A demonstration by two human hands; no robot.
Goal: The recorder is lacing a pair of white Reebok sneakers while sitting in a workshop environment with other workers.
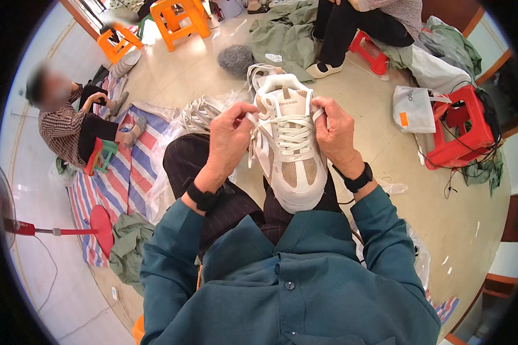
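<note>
White-and-beige mesh sneaker (290,155), toe near, on lap: left hand (229,135) and right hand (335,131) each pinch a white lace end (251,118); best pulled evenly, keeping crossings flat.

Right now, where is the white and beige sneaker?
In the head view the white and beige sneaker sits centre frame on the person's lap, toe toward them, between the left hand and right hand, which pinch its white laces.
</note>
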